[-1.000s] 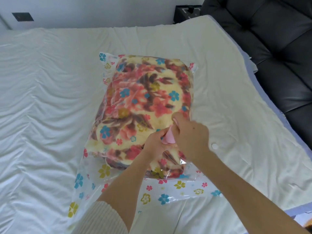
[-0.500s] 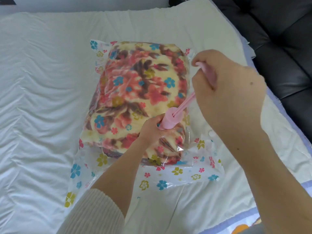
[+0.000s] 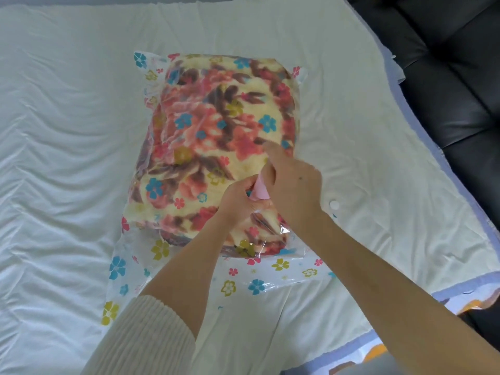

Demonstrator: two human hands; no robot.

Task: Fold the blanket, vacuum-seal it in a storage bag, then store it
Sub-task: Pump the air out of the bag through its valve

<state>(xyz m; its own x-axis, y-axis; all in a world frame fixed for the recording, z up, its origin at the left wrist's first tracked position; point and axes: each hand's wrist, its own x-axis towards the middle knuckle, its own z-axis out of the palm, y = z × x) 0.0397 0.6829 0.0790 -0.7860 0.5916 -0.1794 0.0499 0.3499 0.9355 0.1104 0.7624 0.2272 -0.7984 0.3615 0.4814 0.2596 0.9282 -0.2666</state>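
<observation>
Head view. White bed sheet (image 3: pixel 67 158), creased, fills most of the frame. The storage bag (image 3: pixel 243 282) lies flat on it at mid-frame: clear plastic printed with small blue, yellow and pink flowers. The folded floral blanket (image 3: pixel 216 147) is inside, bulging, filling the far part of the bag; the near strip of the bag lies flat and loose.

A pink pump (image 3: pixel 260 189) stands on the bag's near right part, over the blanket. Left hand (image 3: pixel 238 201): fingers curled round the pump's lower barrel, the hand resting on the bag. Right hand (image 3: pixel 293 185): closed over the pump's top, just above the left; whatever it grips is hidden under the fist.

A cream ribbed sleeve (image 3: pixel 146 339) covers the left forearm.

A small white round cap (image 3: pixel 334 204) lies on the sheet just right of the right wrist. Black padded upholstery (image 3: pixel 446 77) runs along the far right.
</observation>
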